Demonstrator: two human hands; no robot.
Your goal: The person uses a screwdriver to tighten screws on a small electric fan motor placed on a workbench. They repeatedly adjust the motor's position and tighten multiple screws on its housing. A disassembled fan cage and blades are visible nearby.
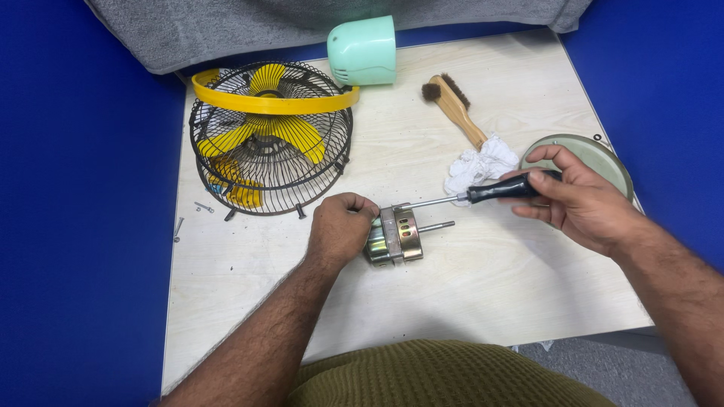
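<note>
Fan motor [394,235], bare metal, near middle of pale wooden counter [483,286]; looks heavy, rigid, smooth-sided, best held round casing, clear of thin shaft. Left hand [341,228] closed over its rear end, pinning it. Right hand [577,197] wrapped round black-handled screwdriver [483,193], tip at casing. Yellow-bladed fan cage [270,139] well apart; blue walls around.

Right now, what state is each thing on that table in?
Fan motor: lying on its side, shaft pointing right, steadied by the left hand.
Screwdriver: gripped by the right hand, tip at the motor's top edge.
Fan cage: taken apart, halves stacked, yellow blades inside.
Green cover: off, lying on its side.
Brush: lying flat, untouched.
White cloth: crumpled.
Loose screws: scattered beside the cage.
</note>
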